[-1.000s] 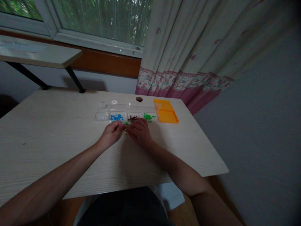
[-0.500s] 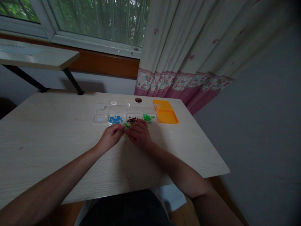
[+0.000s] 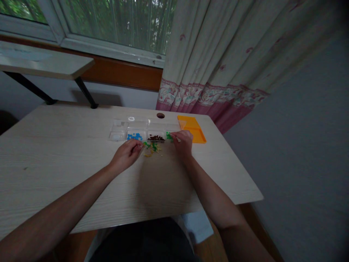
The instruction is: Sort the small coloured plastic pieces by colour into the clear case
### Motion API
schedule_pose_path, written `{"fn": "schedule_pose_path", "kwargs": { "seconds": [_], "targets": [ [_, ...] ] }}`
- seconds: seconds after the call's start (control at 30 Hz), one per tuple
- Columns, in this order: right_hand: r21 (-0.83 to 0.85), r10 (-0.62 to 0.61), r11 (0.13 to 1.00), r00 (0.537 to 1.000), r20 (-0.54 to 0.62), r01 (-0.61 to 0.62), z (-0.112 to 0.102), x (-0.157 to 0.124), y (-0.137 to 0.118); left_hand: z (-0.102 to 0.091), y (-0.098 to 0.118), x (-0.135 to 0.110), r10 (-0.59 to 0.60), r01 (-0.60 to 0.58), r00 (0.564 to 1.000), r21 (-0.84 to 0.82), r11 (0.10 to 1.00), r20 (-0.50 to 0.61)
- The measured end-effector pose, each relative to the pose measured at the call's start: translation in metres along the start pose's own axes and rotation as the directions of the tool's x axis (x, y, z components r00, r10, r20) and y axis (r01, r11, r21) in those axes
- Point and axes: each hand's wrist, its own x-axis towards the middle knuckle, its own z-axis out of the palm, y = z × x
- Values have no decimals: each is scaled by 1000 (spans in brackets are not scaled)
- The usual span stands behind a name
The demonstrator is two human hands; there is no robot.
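Note:
A clear plastic box (image 3: 137, 127) with compartments lies toward the back of the table. Its front row holds small blue pieces (image 3: 134, 136), dark brown pieces (image 3: 156, 138) and green pieces (image 3: 169, 135). In front of the box is a loose pile of mixed green and yellow pieces (image 3: 154, 147). My left hand (image 3: 128, 153) is closed in a pinch at the pile's left edge; what its fingertips hold is too small to make out. Over the green compartment, my right hand (image 3: 183, 142) pinches with thumb and forefinger; anything between them is too small to name.
An orange tray (image 3: 195, 130) lies to the right of the box, partly behind my right hand. A round hole (image 3: 160, 115) pierces the tabletop behind the box. At the left, a raised shelf (image 3: 46, 65) stands on black legs. A curtain (image 3: 207, 72) hangs behind the table.
My right hand has moved right and a little away from me, from the loose pile to the green compartment, uncovering the pile and the brown pieces. My left hand has stayed nearly in place.

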Motion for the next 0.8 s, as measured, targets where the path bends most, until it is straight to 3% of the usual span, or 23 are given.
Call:
{"fn": "schedule_pose_path", "kwargs": {
  "seconds": [0.17, 0.6, 0.8],
  "targets": [
    [-44, 93, 995, 996, -9, -94, 7, -1, 12, 0, 1, -1, 43, -43, 999, 4, 999, 13],
    [-84, 83, 993, 996, -10, -84, 12, -3, 14, 0, -3, 0, -4, 4, 1000, 48, 999, -4],
    [-17, 30, 999, 1000, -9, -30, 12, -4, 9, 3, -4, -1, 114, -111, 993, 209, 972, -1]
  ]
}}
